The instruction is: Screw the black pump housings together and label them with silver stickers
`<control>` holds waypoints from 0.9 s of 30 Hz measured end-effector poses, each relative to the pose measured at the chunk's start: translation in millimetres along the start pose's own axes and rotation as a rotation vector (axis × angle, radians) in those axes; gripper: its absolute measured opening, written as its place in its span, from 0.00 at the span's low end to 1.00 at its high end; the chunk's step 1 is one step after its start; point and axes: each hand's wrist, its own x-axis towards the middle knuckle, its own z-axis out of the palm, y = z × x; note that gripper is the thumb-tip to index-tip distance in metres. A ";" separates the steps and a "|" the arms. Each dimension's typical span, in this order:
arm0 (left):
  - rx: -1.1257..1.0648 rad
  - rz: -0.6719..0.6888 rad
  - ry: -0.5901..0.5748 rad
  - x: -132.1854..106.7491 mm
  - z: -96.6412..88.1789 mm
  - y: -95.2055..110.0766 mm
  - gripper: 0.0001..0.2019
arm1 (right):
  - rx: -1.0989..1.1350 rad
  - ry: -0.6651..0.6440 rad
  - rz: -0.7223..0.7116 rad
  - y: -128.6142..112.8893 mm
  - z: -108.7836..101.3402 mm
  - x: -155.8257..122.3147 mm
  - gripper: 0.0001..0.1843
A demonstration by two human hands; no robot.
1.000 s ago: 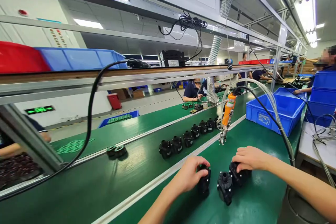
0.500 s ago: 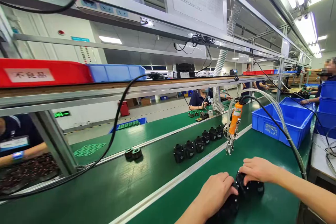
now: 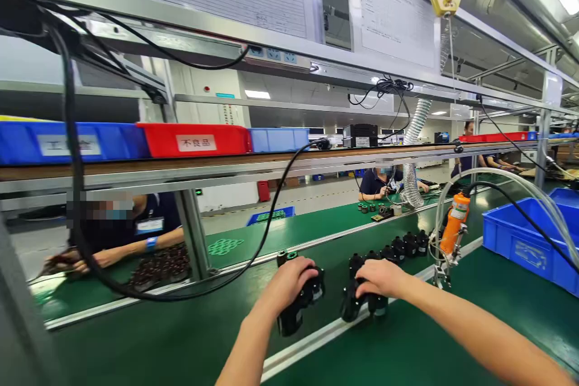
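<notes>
My left hand [image 3: 284, 284] is closed over black plastic pump housings [image 3: 299, 307], holding them above the green conveyor belt [image 3: 190, 319]. My right hand [image 3: 381, 278] grips another cluster of black housings [image 3: 362, 303] just to the right, over the belt's near edge. A row of several more black housings [image 3: 398, 248] stands on the belt beyond my right hand. An orange electric screwdriver [image 3: 451, 234] hangs on a cable to the right of that row.
A white rail [image 3: 316, 338] divides the belt from my green bench. Blue bins [image 3: 525, 241] stand at the right. Blue and red bins [image 3: 194, 140] sit on the shelf above. Co-workers sit across the belt; one [image 3: 122, 235] handles dark parts at the left. A black cable [image 3: 253, 253] droops over the belt.
Both hands have lifted the black housings off my bench and carried them forward and left onto the conveyor belt. My view has swung left.
</notes>
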 end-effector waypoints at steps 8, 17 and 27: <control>0.035 -0.116 0.043 -4.2 15.9 -70.9 0.12 | 0.097 -0.023 0.057 10.1 35.5 112.3 0.19; -0.074 -0.072 0.013 17.0 65.0 -57.2 0.13 | 0.133 -0.055 0.271 20.4 55.6 94.6 0.18; -0.087 -0.162 -0.060 11.8 65.8 -41.2 0.28 | 0.156 -0.004 0.470 -0.5 70.7 96.7 0.26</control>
